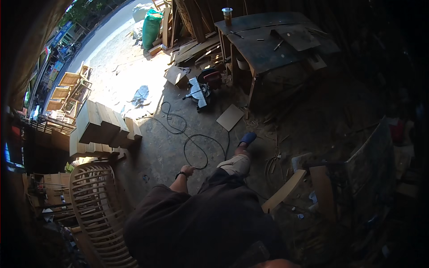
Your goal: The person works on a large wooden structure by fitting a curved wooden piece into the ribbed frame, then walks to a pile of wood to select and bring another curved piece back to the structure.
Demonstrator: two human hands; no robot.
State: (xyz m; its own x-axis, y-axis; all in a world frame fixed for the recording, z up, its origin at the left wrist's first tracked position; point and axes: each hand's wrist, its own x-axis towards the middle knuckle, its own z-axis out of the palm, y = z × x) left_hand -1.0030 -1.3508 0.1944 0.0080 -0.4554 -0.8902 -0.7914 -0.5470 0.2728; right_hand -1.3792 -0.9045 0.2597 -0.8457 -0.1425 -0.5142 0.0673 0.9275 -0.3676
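Note:
My left hand (187, 170) hangs low at my side, a dark band on its wrist. Its fingers look curled, and nothing shows in them. Behind it on the floor lies a looped black cable (206, 156), seemingly apart from the hand. My right hand does not show; a patch of skin appears at the bottom edge, its body part unclear. A pale curved board (286, 191) slants up beside my right side. Its lower end goes out of sight by my dark shirt, and what supports it is hidden. One foot in a blue shoe (248, 138) is forward on the floor.
A miter saw (199, 93) stands on the floor ahead, near a flat square panel (230, 117). Stacked wooden box pieces (100, 125) and a slatted wooden frame (96, 203) are at left. A dark worktable (268, 49) holds a drink cup (227, 17). Scraps litter the floor.

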